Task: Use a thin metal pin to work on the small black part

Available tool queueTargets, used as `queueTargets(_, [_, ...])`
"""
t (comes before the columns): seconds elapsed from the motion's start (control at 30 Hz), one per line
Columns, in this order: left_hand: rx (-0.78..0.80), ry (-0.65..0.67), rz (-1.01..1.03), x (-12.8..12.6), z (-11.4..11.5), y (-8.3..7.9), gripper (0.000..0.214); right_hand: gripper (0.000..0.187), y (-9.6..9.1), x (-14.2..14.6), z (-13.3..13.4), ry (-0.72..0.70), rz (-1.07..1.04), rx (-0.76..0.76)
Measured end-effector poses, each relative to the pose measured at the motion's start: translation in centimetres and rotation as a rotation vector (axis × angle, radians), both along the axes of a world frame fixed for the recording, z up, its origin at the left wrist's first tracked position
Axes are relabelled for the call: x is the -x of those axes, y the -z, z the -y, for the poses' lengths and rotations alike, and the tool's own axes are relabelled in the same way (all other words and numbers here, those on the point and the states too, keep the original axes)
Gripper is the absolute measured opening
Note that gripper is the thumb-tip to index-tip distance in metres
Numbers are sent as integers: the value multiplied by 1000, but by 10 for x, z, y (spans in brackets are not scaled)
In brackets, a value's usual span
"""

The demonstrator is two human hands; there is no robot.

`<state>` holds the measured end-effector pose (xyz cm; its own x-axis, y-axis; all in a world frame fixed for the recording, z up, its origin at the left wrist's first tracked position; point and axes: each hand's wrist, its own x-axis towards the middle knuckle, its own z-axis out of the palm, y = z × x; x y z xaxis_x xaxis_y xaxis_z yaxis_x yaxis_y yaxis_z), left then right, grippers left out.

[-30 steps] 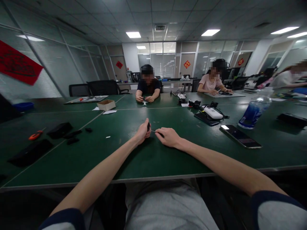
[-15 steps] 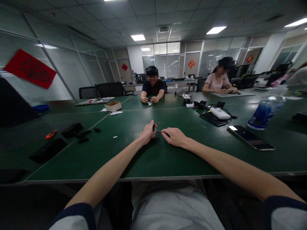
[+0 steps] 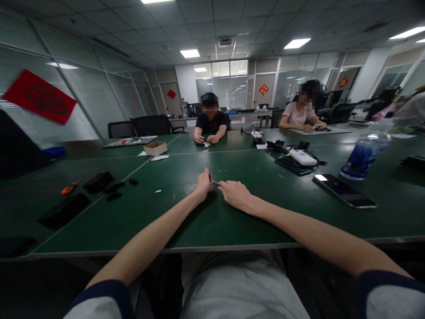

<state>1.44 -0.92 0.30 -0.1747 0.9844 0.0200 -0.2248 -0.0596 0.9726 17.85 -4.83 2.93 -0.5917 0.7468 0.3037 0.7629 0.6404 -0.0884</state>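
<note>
Both my hands rest on the dark green table [image 3: 212, 221] in front of me, almost touching. My left hand [image 3: 203, 184] is closed around a small dark object that barely shows above its fingers. My right hand [image 3: 234, 194] is closed in a pinch on a thin light pin or wire [image 3: 215, 181] that points toward the left hand. What the small dark object is cannot be made out.
A phone [image 3: 343, 190] lies to the right, with a blue water bottle [image 3: 361, 155] and a white device on cables [image 3: 300, 158] behind it. On the left lie black cases [image 3: 98, 180] and an orange-handled tool [image 3: 68, 189]. A cardboard box [image 3: 156, 147] and two seated people are across the table.
My right hand has moved a little left, closing the gap to my left hand. The view has shifted slightly over the last second.
</note>
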Motion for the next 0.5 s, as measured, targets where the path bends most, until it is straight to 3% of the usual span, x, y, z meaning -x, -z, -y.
queueTargets(0.3, [64,-209,-13,-3,-7,0,42,39,3,17,0,18,-68,94])
queueTargets(0.5, [51,-225,17,-4,-9,0,42,38,8,18,-3,11,-140,124])
